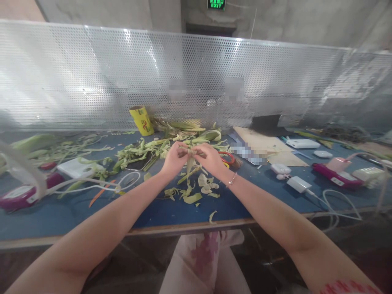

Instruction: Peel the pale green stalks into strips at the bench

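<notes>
Over the blue table (147, 214), my left hand (175, 159) and my right hand (212, 159) meet with fingertips pinched together. Between them is a pale green corn husk strip (190, 164), its lower end hanging down. The exact grip of each finger is too small to make out. Just behind and to the left lies a heap of twisted green husk pieces (137, 151). Loose husk scraps (192, 199) are scattered below the hands. Beside my right hand shows a red loop handle (228, 157), partly hidden, with a yellow part under it.
A perforated metal screen (196, 69) runs along the back. Near it stands a yellow-wrapped roll (142, 121). To the right are cardboard (260, 139), a white charger (298, 184) and a purple power strip (338, 175). Cables and a white box (76, 167) lie left.
</notes>
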`<state>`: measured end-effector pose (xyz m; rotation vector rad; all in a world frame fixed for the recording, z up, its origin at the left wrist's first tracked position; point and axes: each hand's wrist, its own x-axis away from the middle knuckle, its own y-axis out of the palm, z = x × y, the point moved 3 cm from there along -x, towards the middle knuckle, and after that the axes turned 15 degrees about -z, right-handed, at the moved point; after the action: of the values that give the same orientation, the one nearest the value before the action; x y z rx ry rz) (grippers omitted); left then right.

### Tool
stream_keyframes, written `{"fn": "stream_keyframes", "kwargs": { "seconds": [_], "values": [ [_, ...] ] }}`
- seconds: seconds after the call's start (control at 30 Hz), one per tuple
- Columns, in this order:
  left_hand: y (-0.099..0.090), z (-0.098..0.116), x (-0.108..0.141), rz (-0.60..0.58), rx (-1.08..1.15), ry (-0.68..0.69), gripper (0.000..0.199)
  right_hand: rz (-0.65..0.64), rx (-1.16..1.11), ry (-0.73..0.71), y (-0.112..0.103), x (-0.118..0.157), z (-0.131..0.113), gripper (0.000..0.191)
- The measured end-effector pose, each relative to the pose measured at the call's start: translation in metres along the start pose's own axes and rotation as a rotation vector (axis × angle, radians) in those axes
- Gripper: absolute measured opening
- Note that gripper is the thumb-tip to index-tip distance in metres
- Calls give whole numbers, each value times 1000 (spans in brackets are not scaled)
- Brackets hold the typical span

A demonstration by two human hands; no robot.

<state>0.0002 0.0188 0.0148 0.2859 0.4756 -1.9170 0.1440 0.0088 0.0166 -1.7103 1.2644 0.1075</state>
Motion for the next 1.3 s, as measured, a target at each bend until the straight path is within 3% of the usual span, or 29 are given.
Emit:
{"fn": "stream_keyframes", "kwargs": {
  "seconds": [0.23, 0.53, 0.77, 1.3],
  "values": [
    [-1, 0, -1, 35, -52, 38, 20, 70, -80, 20, -3, -1, 1, 18],
    [0, 0, 2, 32, -125, 66, 21, 34, -101, 37, -3, -2, 2, 21],
    [2, 0, 2, 26, -144, -27, 14, 36, -119, 17, -1, 0, 6, 27],
    [3, 4, 7, 134, -177, -88, 28, 95, -319, 181, 0, 0, 7, 18]
  ]
}}
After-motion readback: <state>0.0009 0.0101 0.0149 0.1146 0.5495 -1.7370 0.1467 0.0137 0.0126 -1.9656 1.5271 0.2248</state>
